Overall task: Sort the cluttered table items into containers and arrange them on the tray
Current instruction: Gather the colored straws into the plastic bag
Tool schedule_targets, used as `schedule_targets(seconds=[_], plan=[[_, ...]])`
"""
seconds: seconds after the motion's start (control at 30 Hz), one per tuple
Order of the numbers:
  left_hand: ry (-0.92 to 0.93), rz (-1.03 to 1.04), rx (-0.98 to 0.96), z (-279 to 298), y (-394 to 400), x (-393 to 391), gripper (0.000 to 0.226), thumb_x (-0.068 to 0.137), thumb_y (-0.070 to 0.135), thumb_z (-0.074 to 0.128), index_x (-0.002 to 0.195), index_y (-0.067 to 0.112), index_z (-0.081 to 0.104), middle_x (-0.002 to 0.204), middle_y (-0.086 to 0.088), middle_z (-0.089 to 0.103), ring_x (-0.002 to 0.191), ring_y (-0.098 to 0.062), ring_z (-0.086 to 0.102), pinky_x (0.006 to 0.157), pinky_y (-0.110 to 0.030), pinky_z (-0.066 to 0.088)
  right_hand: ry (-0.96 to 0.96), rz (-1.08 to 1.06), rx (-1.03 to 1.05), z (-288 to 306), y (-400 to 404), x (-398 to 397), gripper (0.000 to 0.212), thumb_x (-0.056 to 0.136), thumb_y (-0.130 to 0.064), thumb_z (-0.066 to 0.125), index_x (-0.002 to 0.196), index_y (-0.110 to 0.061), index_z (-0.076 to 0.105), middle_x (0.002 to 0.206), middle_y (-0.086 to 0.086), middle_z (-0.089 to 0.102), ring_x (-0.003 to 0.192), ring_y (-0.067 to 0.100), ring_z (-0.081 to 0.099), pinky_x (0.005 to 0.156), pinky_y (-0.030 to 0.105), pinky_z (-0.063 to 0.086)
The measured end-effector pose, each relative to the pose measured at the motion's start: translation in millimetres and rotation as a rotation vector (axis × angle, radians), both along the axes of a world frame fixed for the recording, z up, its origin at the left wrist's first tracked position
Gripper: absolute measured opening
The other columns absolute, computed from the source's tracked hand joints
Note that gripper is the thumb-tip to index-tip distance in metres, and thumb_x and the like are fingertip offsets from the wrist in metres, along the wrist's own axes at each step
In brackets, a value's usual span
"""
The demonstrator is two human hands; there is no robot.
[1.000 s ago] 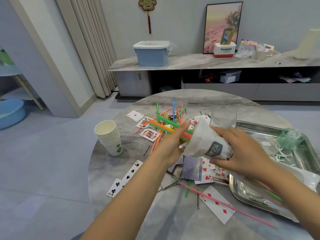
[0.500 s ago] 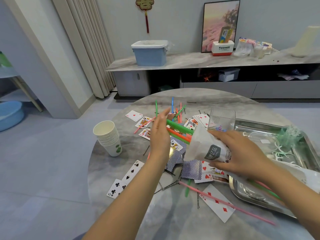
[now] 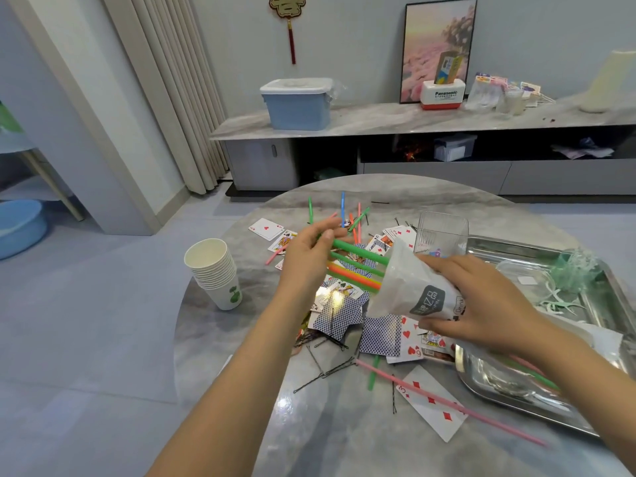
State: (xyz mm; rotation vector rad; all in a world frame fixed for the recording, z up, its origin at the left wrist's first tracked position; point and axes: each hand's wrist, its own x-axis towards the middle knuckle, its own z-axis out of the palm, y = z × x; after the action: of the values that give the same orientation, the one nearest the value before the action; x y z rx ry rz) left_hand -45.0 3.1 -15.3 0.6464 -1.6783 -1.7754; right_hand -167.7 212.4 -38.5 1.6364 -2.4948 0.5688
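My right hand (image 3: 481,304) grips a frosted plastic cup (image 3: 414,287), tipped on its side with its mouth facing left. Several thick straws (image 3: 358,266), green, orange and yellow, stick out of that mouth. My left hand (image 3: 309,256) holds the far ends of these straws with its fingertips. Playing cards (image 3: 344,304) lie scattered on the round marble table (image 3: 309,425) under both hands. A long pink straw (image 3: 447,404) and black hairpins (image 3: 323,373) lie nearer to me. The steel tray (image 3: 516,394) sits at the right.
A stack of paper cups (image 3: 215,273) stands at the table's left. A clear square container (image 3: 440,232) stands by the tray's far corner. White floss picks (image 3: 557,301) and a green mesh bag (image 3: 574,270) lie in the tray. More thin straws (image 3: 344,211) lie at the table's far side.
My left hand has slid left along the straws to their free ends, and lifted slightly. The cup in my right hand has stayed nearly still.
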Motion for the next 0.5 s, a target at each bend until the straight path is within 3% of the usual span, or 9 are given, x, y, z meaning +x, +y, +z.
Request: schedule_targets(seconds=[0.13, 0.3, 0.43, 0.5], plan=[[0.036, -0.034, 0.051, -0.3, 1.3, 1.4, 0.026, 0.099, 0.001, 0.039, 0.114, 0.003, 0.059, 0.094, -0.007, 0.066, 0.082, -0.01, 0.068, 0.075, -0.02, 0.056, -0.002, -0.017, 0.065, -1.9, 2.6, -4.7, 0.092, 0.06, -0.057, 0.075, 0.14, -0.031, 0.039, 0.117, -0.009, 0.056, 0.106, 0.014, 0.048, 0.086, 0.029, 0.038], [0.133, -0.023, 0.151, 7.8, -14.4, 10.0, 0.025, 0.097, 0.004, 0.044, 0.119, 0.001, 0.056, 0.096, -0.008, 0.067, 0.088, -0.017, 0.068, 0.082, -0.029, 0.057, -0.03, -0.01, 0.036, 0.4, 1.7, -3.6, 0.092, 0.06, -0.057, 0.076, 0.14, -0.032, 0.038, 0.117, -0.011, 0.054, 0.106, 0.014, 0.048, 0.088, 0.033, 0.041], [0.157, 0.109, 0.221, 5.2, -20.0, 11.9, 0.025, 0.098, 0.004, 0.042, 0.12, 0.001, 0.055, 0.088, -0.003, 0.066, 0.081, -0.012, 0.068, 0.077, -0.026, 0.058, -0.012, 0.003, 0.038, 0.8, 1.3, -3.9, 0.092, 0.06, -0.056, 0.077, 0.14, -0.031, 0.038, 0.118, -0.011, 0.055, 0.106, 0.014, 0.047, 0.087, 0.031, 0.04], [0.131, 0.057, 0.201, 5.1, -19.9, 11.1, 0.023, 0.097, 0.005, 0.045, 0.118, 0.003, 0.056, 0.091, -0.004, 0.067, 0.083, -0.014, 0.068, 0.078, -0.026, 0.058, -0.008, 0.012, 0.032, 0.1, 1.2, -3.9, 0.092, 0.06, -0.057, 0.076, 0.14, -0.031, 0.039, 0.118, -0.01, 0.056, 0.106, 0.014, 0.048, 0.087, 0.03, 0.039]])
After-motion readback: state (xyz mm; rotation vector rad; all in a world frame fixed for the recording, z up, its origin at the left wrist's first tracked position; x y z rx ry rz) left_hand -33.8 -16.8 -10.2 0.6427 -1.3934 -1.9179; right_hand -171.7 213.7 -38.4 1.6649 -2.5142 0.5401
